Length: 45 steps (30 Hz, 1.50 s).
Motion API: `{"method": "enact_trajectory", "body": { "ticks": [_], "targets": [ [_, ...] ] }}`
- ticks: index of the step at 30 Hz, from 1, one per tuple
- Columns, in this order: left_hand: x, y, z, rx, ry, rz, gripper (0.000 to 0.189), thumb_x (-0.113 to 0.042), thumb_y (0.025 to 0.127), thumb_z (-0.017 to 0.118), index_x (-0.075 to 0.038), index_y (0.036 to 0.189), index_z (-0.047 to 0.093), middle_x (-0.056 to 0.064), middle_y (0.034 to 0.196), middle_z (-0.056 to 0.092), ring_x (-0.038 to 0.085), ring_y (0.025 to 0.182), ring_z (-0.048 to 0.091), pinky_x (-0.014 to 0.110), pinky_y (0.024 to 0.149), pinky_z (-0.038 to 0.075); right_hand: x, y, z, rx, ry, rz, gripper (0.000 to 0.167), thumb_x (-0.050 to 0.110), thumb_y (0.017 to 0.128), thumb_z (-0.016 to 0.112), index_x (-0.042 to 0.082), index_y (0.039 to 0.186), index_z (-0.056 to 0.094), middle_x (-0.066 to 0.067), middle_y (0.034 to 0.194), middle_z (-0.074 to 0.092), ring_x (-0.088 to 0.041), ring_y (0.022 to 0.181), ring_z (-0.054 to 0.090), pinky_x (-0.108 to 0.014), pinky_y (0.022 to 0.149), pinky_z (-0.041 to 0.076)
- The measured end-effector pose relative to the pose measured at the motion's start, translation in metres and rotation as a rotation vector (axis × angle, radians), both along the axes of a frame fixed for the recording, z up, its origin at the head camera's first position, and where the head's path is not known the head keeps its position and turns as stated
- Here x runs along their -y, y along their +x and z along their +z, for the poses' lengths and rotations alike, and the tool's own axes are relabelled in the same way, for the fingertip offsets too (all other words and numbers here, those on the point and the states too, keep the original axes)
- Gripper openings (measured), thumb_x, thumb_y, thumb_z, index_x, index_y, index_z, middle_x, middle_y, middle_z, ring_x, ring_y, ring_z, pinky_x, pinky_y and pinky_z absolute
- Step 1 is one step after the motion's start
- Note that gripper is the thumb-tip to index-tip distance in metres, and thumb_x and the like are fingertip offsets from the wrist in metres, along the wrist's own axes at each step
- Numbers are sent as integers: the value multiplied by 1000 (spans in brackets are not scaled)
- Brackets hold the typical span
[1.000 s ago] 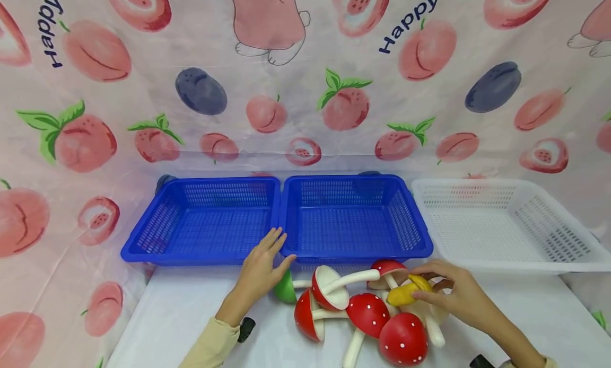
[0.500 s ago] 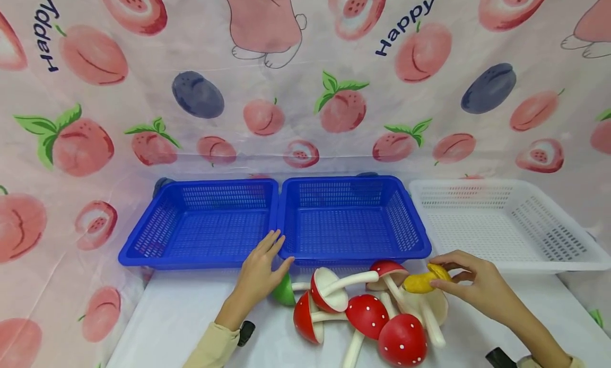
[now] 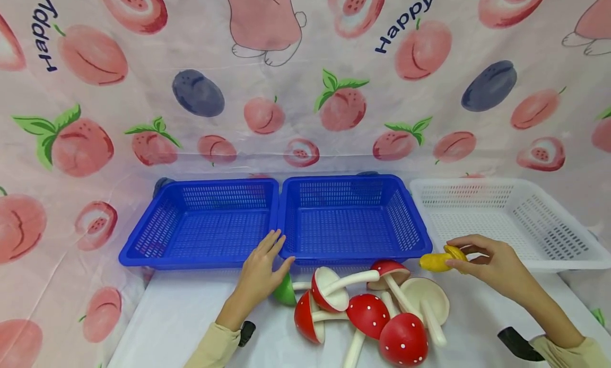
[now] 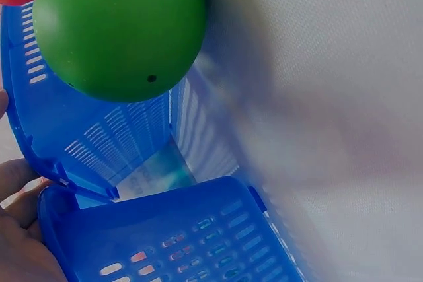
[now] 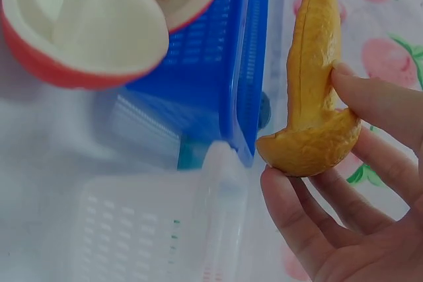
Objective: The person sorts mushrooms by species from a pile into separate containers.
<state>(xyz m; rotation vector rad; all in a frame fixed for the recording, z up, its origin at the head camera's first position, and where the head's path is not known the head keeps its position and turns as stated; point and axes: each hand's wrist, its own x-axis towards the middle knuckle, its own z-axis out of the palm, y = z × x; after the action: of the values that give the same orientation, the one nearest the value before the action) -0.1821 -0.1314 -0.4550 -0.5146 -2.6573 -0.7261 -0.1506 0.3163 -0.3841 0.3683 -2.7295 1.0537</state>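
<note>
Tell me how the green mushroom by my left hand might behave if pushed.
The green mushroom would probably roll or pivot, since its domed cap lies sideways. Its smooth, shiny surface may feel slippery. Its stalk points at a red mushroom, so a rightward push might nudge that too.

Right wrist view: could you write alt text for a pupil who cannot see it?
A right hand holds a yellow mushroom, cap downward in the picture. To its left are parts of a blue basket, a white basket and two red-rimmed pale mushrooms; fruit-patterned cloth hangs behind.
</note>
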Motion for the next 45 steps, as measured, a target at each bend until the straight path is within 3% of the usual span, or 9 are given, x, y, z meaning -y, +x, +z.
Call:
{"method": "enact_trajectory", "body": {
  "ticks": [22,25,30,32,38,45],
  "targets": [
    [0,0,-2,-27,-12,2,55,-36,90,63,-4,134,54,13,144,43,30,135,36,55,101,36,-36,-28,7,48,79,-30,36,22,81,76,2,110,67,-17,102,66,11,80,51,-16,61,51],
    [1,0,-3,-32,-7,0,55,-35,90,64,-4,134,54,13,144,43,31,134,37,55,101,35,-41,-33,8,73,87,-41,38,24,81,76,2,111,66,-20,105,64,3,82,55,-20,59,52],
    [0,-1,-4,-41,-7,-6,55,-35,90,64,-3,133,54,13,144,44,30,135,36,56,101,36,-52,-41,8,120,120,-62,43,28,83,74,0,114,64,-24,108,63,-33,90,61,-20,58,51],
    [0,-1,-5,-46,-10,-8,55,-35,90,63,-3,133,54,13,144,44,29,135,36,55,101,36,-55,-43,7,125,127,-61,43,27,83,74,-1,114,64,-25,108,62,-40,91,60,-20,58,50],
    [1,0,-5,-52,-17,-8,54,-35,90,63,-3,133,54,13,144,43,30,134,37,55,101,36,-63,-51,4,132,129,-51,42,25,83,74,-4,112,64,-25,104,63,-39,87,62,-21,58,51],
    [1,-1,-5,-64,-16,-11,54,-35,91,62,-3,133,54,14,143,44,31,134,37,56,100,37,-74,-63,-5,210,149,-72,48,31,82,74,-5,112,62,-25,104,62,-32,83,63,-27,59,54]
  ]
}}
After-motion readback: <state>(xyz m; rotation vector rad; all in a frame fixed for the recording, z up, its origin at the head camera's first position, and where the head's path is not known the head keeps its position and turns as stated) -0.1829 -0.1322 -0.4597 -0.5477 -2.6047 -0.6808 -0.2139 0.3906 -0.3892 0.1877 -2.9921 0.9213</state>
